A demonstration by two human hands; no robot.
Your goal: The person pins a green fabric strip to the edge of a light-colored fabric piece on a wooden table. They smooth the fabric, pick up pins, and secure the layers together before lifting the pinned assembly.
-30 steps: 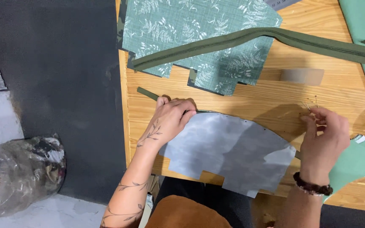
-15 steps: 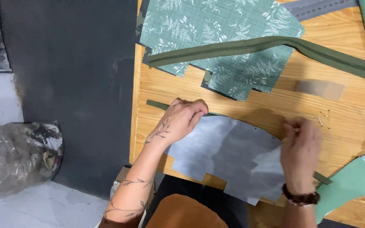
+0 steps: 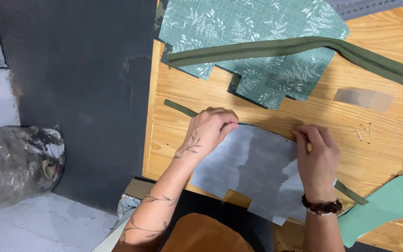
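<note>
On the wooden counter [image 3: 276, 112], near its front edge, lies a grey fabric piece [image 3: 253, 172] with a curved top edge and stepped lower corners. A narrow olive strip [image 3: 178, 107] runs along that curve. The left hand [image 3: 211, 133] pinches strip and fabric together at the left end; the right hand [image 3: 316, 158] pinches them further right. Pins [image 3: 362, 133] lie loose nearby, so the pinning looks barely begun, with the strip's right end [image 3: 350, 192] still free. Leaf-print pieces [image 3: 253, 42] lie behind.
</note>
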